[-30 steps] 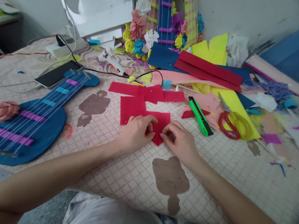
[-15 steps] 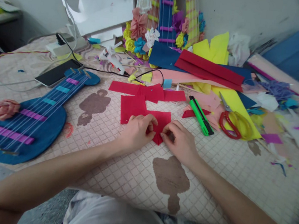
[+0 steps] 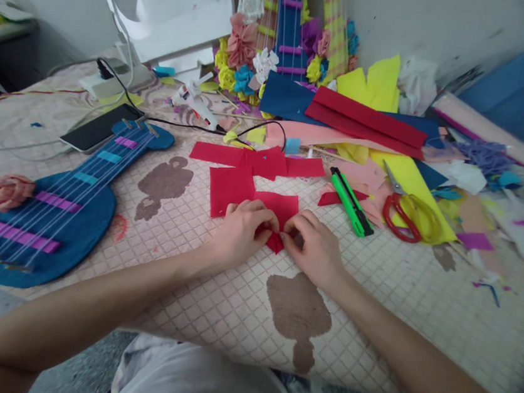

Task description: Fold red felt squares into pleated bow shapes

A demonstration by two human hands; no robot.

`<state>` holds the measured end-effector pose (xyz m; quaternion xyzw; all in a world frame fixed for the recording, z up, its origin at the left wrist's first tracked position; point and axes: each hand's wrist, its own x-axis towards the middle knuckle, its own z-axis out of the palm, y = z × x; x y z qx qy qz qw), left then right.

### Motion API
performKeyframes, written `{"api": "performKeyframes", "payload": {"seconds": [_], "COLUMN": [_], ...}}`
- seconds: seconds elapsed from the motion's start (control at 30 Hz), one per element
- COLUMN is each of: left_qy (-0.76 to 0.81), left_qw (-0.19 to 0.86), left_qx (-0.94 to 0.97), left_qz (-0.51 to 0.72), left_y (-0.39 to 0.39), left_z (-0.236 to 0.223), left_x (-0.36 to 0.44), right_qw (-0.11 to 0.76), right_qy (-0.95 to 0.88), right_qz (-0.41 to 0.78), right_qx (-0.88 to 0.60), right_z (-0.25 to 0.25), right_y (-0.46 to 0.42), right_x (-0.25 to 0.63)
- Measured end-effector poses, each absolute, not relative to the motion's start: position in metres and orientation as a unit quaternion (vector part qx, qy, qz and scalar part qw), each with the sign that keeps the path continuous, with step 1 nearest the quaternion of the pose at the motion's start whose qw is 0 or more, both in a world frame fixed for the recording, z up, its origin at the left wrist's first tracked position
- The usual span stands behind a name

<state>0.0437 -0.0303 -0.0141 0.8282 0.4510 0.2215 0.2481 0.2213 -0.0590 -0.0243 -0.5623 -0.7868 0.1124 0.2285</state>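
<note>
Both hands work on a piece of red crepe paper (image 3: 283,205) lying at the middle of the table. Fingers and thumb of my left hand (image 3: 243,231) pinch its near left side. My right hand (image 3: 313,248) pinches the near right side, its fingertips almost meeting the left ones. Between them a small folded point of the paper sticks out toward me. Part of the sheet is hidden under the fingers. Another red square (image 3: 229,189) lies just behind my left hand, and red strips (image 3: 266,161) lie beyond it.
To the right are a green utility knife (image 3: 351,201), red-and-yellow scissors (image 3: 404,213) and scattered paper scraps. A blue paper guitar (image 3: 94,215) lies on the left beside a black phone (image 3: 99,127). Farther back sit a glue gun (image 3: 197,104) and a folded red sheet (image 3: 367,121).
My left fingertips have shifted right, closer to my right fingertips. The near edge of the red crepe paper now shows as a smaller folded point between them.
</note>
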Motion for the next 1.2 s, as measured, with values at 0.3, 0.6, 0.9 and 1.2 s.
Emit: {"api": "performKeyframes", "payload": {"seconds": [0.3, 0.6, 0.9, 1.2], "left_qy": [0.454, 0.447, 0.445, 0.443], "left_qw": [0.250, 0.236, 0.228, 0.225], "left_qx": [0.831, 0.840, 0.845, 0.847], "left_qz": [0.200, 0.197, 0.190, 0.189], "left_y": [-0.029, -0.030, -0.030, -0.029], "left_z": [-0.013, -0.013, -0.013, -0.013], "left_x": [0.045, 0.044, 0.044, 0.044], "right_qw": [0.234, 0.214, 0.199, 0.251], "right_qy": [-0.791, -0.805, -0.815, -0.787], "right_qz": [0.179, 0.181, 0.181, 0.226], "right_qx": [-0.536, -0.523, -0.513, -0.516], "right_z": [-0.016, -0.018, -0.012, -0.014], "right_y": [-0.058, -0.058, -0.060, -0.058], "right_x": [0.228, 0.234, 0.232, 0.236]}}
